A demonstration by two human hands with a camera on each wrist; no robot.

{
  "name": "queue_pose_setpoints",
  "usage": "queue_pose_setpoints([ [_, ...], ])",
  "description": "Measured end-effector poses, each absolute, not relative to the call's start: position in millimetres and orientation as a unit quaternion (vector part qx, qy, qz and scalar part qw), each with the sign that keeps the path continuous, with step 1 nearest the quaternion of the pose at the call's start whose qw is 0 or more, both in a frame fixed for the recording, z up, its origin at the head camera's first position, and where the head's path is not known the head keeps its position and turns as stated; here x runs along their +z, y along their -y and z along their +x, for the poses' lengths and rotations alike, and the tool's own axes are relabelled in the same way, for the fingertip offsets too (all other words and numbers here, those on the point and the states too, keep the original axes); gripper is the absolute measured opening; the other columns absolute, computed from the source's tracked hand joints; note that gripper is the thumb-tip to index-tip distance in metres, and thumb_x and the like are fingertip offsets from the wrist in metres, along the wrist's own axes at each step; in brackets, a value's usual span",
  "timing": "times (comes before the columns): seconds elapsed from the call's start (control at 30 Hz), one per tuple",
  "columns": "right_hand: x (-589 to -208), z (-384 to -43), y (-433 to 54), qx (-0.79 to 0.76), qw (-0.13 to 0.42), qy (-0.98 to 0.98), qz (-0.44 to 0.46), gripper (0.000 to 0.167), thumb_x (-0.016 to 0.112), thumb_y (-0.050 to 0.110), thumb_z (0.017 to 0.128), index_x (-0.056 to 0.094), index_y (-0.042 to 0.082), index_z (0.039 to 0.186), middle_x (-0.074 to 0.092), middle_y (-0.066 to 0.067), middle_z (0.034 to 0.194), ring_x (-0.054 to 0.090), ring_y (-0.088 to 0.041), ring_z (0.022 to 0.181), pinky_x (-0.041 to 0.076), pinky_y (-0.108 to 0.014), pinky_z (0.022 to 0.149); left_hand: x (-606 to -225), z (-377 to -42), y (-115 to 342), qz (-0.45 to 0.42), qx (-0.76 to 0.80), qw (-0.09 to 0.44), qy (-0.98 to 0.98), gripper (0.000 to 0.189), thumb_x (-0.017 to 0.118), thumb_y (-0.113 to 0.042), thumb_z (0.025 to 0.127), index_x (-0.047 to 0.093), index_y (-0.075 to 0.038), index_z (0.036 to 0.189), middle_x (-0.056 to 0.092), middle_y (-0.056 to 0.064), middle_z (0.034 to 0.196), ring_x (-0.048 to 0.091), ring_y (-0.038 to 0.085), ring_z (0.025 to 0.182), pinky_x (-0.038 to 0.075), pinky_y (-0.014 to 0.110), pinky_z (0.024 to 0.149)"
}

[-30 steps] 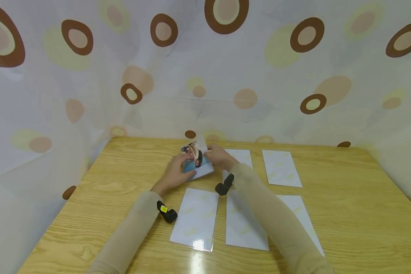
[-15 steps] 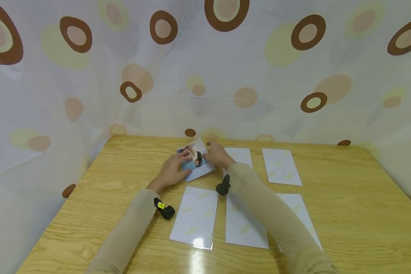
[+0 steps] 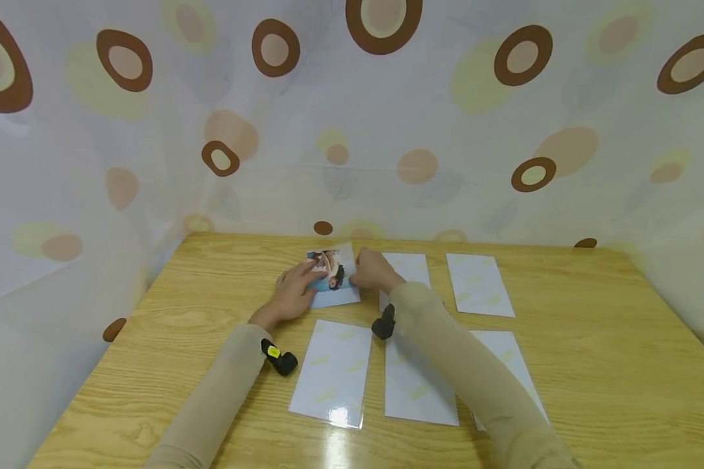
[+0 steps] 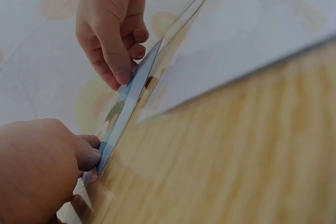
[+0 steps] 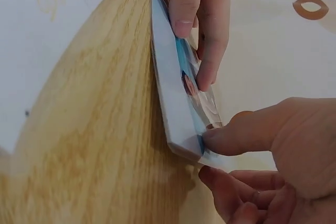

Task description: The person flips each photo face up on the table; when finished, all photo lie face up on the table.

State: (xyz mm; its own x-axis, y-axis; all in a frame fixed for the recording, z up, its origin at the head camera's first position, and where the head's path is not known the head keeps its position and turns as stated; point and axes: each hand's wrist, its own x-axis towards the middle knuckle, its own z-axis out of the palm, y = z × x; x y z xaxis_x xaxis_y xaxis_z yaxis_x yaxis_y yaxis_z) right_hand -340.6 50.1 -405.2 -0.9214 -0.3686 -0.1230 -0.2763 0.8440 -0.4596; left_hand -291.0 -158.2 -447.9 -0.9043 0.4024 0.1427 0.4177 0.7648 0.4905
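A photo card [image 3: 336, 298] with white margins and a picture of a dark-haired figure on blue lies near the table's back edge. My left hand [image 3: 291, 293] rests over its left side, fingers stretched across the picture. In the right wrist view those fingertips press on the card's face. At its right edge my right hand [image 3: 374, 270] pinches the card. The right thumb [image 5: 223, 139] is on top of the card [image 5: 172, 95], the other fingers curled at the edge below. In the left wrist view the card [image 4: 137, 87] appears nearly edge-on between both hands.
Several white cards with faint yellow marks lie in two rows: one front left [image 3: 333, 371], one front middle [image 3: 419, 387], one back right [image 3: 481, 284]. My right forearm partly covers others. Patterned cloth [image 3: 434, 98] hangs behind the wooden table [image 3: 610, 339].
The photo card has turned from a slant to nearly square with the table's back edge. Both hands have stayed on it, the left fingers now lying flatter over its left side.
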Motion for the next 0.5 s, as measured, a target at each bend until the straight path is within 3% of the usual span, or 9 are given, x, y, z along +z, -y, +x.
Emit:
queue_pose_setpoints([
  [0.1, -402.3, -338.7, -51.2, -0.221, 0.115, -0.955, -0.164, 0.016, 0.063, 0.010, 0.083, 0.052, 0.000, 0.087, 0.046, -0.007, 0.078, 0.038, -0.016, 0.064, 0.034, -0.028, 0.059, -447.6, -291.7, 157.5, -0.220, -0.262, 0.013, 0.939, 0.040, 0.047, -0.011, 0.098, 0.052, -0.008, 0.138, 0.029, 0.019, 0.155, 0.022, 0.044, 0.142, 0.014, 0.064, 0.112],
  [0.2, -400.5, -336.7, -52.5, -0.228, 0.125, -0.953, -0.154, 0.030, 0.065, 0.011, 0.083, 0.058, -0.006, 0.106, 0.060, -0.016, 0.101, 0.051, -0.021, 0.079, 0.046, -0.031, 0.072, -447.4, -291.6, 157.0, -0.219, -0.261, 0.008, 0.940, 0.041, 0.045, -0.011, 0.098, 0.052, -0.008, 0.138, 0.028, 0.018, 0.156, 0.021, 0.045, 0.143, 0.013, 0.064, 0.112],
  [0.3, -400.5, -335.4, -53.1, -0.238, 0.137, -0.951, -0.143, 0.046, 0.066, 0.013, 0.084, 0.055, -0.009, 0.123, 0.060, -0.021, 0.125, 0.059, -0.027, 0.100, 0.050, -0.037, 0.090, -447.1, -291.0, 157.0, -0.217, -0.259, 0.005, 0.941, 0.041, 0.044, -0.012, 0.099, 0.051, -0.009, 0.139, 0.028, 0.017, 0.156, 0.020, 0.046, 0.143, 0.012, 0.064, 0.112],
  [0.4, -401.9, -334.7, -53.6, -0.243, 0.137, -0.951, -0.136, 0.050, 0.066, 0.015, 0.084, 0.053, -0.009, 0.127, 0.057, -0.022, 0.130, 0.057, -0.032, 0.114, 0.047, -0.041, 0.098, -447.2, -290.6, 157.0, -0.217, -0.259, 0.009, 0.941, 0.041, 0.044, -0.012, 0.099, 0.052, -0.009, 0.139, 0.029, 0.017, 0.156, 0.020, 0.046, 0.142, 0.012, 0.065, 0.112],
  [0.5, -404.1, -333.7, -53.5, -0.246, 0.133, -0.950, -0.137, 0.047, 0.066, 0.014, 0.084, 0.055, -0.008, 0.124, 0.059, -0.022, 0.128, 0.057, -0.033, 0.115, 0.047, -0.042, 0.099, -447.4, -289.6, 157.2, -0.216, -0.257, 0.009, 0.942, 0.041, 0.044, -0.011, 0.098, 0.052, -0.009, 0.138, 0.029, 0.018, 0.155, 0.021, 0.047, 0.142, 0.013, 0.065, 0.112],
])
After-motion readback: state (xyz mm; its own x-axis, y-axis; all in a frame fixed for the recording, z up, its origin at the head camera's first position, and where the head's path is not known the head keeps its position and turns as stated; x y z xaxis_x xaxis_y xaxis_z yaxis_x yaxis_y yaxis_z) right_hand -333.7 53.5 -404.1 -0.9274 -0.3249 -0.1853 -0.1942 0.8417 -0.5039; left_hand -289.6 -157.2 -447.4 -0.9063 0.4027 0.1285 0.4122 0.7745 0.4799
